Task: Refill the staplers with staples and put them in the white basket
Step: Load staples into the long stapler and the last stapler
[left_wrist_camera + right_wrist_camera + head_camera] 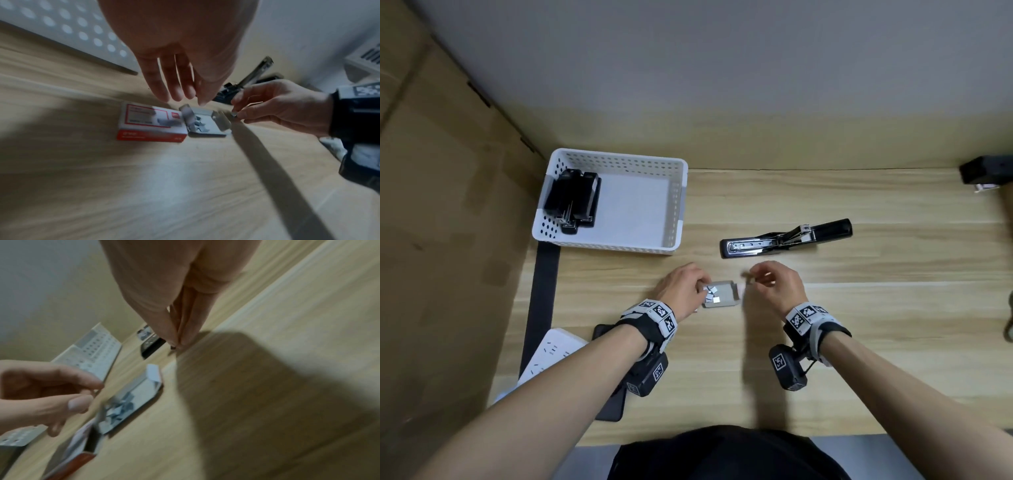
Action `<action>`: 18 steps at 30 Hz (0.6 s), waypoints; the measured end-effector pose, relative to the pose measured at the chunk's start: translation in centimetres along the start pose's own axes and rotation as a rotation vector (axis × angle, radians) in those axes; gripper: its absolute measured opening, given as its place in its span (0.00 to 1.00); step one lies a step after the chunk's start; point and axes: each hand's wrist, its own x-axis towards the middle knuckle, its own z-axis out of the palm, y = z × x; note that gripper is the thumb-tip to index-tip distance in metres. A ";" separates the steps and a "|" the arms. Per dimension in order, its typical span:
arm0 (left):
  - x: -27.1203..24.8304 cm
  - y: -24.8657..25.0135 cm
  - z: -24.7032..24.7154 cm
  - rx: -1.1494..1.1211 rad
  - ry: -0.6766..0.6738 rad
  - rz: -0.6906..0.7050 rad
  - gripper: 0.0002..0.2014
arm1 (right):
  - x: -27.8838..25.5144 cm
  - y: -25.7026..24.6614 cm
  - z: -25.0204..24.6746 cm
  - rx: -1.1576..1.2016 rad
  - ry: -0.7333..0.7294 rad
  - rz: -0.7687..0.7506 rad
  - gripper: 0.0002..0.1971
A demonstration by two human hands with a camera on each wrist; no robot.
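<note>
A black stapler point(786, 238) lies swung open on the wooden table, its metal staple channel facing up. Nearer me sits the open grey tray of the staple box point(726, 296), with loose staple pieces point(198, 125) in it; its red-and-white sleeve point(152, 121) lies beside it. My left hand point(703, 289) hovers at the tray's left end with relaxed, empty fingers point(179, 84). Just right of the tray and above the table, my right hand point(751, 277) pinches a short strip of staples point(234, 114) between thumb and fingertips point(174, 339). The white basket point(674, 205) at the back left holds black staplers point(573, 198).
A cardboard wall runs along the left. A white power strip point(551, 353) and a dark phone point(609, 407) lie under my left forearm. A black object point(984, 173), perhaps another stapler, sits at the far right edge. Bare table lies between the open stapler and my hands.
</note>
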 end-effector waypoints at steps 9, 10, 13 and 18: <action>1.6 1.3 1.9 0.351 -0.105 0.077 0.05 | -0.7 3.7 -2.1 -0.203 -0.065 -0.030 0.07; 1.6 1.3 1.8 0.351 -0.107 0.072 0.05 | -0.8 3.8 -2.1 -0.237 -0.066 -0.034 0.08; 1.7 1.1 1.5 0.309 -0.111 0.050 0.07 | -1.0 4.0 -2.0 -0.309 -0.060 -0.068 0.10; 1.6 1.1 0.8 0.232 -0.142 0.067 0.14 | -0.6 4.6 -2.1 -0.343 -0.065 -0.152 0.08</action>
